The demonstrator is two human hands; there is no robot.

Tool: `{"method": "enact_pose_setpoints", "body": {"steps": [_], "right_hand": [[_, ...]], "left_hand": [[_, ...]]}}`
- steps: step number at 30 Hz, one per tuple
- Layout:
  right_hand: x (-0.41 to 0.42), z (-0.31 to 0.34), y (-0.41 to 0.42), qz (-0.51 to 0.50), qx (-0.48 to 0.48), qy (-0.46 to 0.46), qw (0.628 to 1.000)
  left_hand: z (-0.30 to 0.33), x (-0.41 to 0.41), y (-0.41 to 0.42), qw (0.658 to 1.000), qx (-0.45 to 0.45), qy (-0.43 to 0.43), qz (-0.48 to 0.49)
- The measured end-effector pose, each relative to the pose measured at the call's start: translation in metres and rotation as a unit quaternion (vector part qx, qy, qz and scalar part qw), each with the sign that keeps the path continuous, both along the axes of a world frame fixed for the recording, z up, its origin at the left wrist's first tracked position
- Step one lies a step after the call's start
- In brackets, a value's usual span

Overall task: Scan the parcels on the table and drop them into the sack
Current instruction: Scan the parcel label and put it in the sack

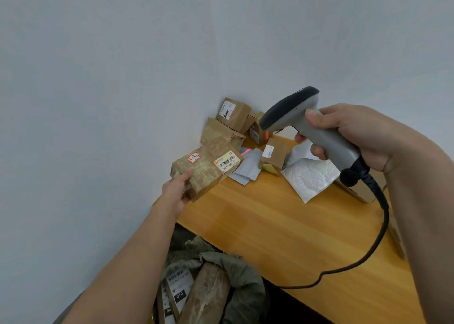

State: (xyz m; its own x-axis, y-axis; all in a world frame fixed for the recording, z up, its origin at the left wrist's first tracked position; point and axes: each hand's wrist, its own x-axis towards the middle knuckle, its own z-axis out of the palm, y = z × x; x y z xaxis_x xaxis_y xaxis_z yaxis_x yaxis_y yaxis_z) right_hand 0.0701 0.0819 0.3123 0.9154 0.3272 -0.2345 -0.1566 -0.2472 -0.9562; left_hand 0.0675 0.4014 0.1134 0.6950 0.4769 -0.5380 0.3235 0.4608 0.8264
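Note:
My left hand [175, 192] grips a brown taped parcel [208, 170] by its near end, holding it above the table's left edge with its barcode label facing up. My right hand [363, 137] holds a grey handheld scanner [302, 117] by the handle, its head pointing down and left towards the parcels. A red scan line falls on the grey mailer [247, 167] just past the held parcel. Below the table, the green sack [235, 284] stands open with several parcels inside.
More brown boxes [233, 113] are stacked in the corner against the wall. A small box [274, 157] and a white bubble mailer [310, 178] lie on the wooden table [282, 225]. The scanner's black cable [375, 240] loops over the table's right part.

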Motion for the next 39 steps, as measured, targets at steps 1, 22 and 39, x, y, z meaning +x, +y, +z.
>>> {"method": "enact_pose_setpoints", "body": {"steps": [1,22,39], "right_hand": [[0.001,0.0,-0.001,0.001,0.002,0.001,1.0],[-0.001,-0.127,0.104,-0.035,0.029,0.166,0.985],[-0.065,-0.226,0.206,-0.039,0.025,0.271,0.961]], "left_hand": [[-0.001,0.0,0.0,1.0,0.001,0.0,0.0],[0.005,-0.093,0.054,0.994,-0.069,-0.022,-0.087],[-0.052,-0.218,0.122,0.989,-0.05,0.062,-0.121]]}}
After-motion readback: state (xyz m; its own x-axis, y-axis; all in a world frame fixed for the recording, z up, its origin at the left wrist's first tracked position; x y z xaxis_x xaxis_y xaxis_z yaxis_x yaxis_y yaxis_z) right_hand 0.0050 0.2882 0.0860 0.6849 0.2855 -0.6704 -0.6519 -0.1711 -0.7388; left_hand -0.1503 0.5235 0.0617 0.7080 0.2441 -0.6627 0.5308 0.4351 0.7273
